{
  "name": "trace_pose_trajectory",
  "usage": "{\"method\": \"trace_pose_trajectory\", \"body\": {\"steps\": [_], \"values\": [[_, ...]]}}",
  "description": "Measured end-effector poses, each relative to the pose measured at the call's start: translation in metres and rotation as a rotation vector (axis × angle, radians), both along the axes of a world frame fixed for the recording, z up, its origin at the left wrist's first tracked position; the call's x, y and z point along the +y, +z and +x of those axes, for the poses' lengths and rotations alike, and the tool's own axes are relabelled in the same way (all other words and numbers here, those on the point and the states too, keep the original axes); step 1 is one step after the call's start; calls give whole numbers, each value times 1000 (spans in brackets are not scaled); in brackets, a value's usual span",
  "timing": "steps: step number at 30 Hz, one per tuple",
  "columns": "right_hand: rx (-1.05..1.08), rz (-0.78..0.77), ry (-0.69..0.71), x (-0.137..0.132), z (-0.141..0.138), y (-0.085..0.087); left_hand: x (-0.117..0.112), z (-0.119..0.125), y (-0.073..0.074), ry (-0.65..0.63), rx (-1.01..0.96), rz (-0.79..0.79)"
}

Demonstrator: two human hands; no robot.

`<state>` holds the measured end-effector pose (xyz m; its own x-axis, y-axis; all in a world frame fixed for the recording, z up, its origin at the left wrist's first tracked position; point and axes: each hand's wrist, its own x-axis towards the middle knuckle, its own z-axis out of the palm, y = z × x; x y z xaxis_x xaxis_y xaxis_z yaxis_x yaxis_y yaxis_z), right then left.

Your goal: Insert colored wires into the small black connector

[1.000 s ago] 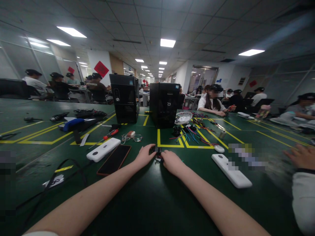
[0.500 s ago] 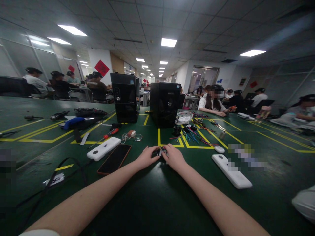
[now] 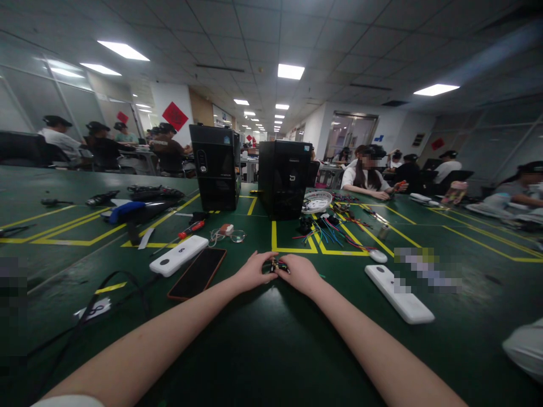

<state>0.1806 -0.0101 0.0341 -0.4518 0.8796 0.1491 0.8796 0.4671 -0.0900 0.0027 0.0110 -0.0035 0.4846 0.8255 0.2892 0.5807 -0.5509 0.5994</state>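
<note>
My left hand (image 3: 255,271) and my right hand (image 3: 301,273) meet just above the green table (image 3: 271,339). Between their fingertips is a small dark part with coloured wires (image 3: 275,264), mostly covered by the fingers, so its exact kind is hard to make out. Both hands are closed on it, thumbs toward me. A short bit of green wire shows past the right hand. Beyond it lies a bundle of coloured wires (image 3: 326,227). A phone (image 3: 198,273) lies left of my left hand, near a white power bank (image 3: 179,255).
Two black computer towers (image 3: 215,169) stand ahead. On the right are a white basket (image 3: 317,202), a white mouse (image 3: 378,256) and another white power bank (image 3: 399,294). Leftward lie glasses (image 3: 237,236), a red screwdriver (image 3: 192,229) and a black strap (image 3: 89,305). A person (image 3: 367,175) sits across.
My right hand has turned and its fingers have come down a little around the wired part. A green wire end now shows to its right. The left hand has barely moved.
</note>
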Motion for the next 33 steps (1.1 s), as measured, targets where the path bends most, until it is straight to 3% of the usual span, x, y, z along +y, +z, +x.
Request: {"method": "trace_pose_trajectory", "body": {"steps": [12, 23, 33], "values": [[29, -27, 47, 3, 5, 2, -8, 3, 12, 19, 1, -35], [53, -66, 31, 5, 6, 2, -1, 4, 0, -10, -4, 5], [62, -75, 28, 3, 6, 4, -4, 4, 4, -2, -4, -14]]}}
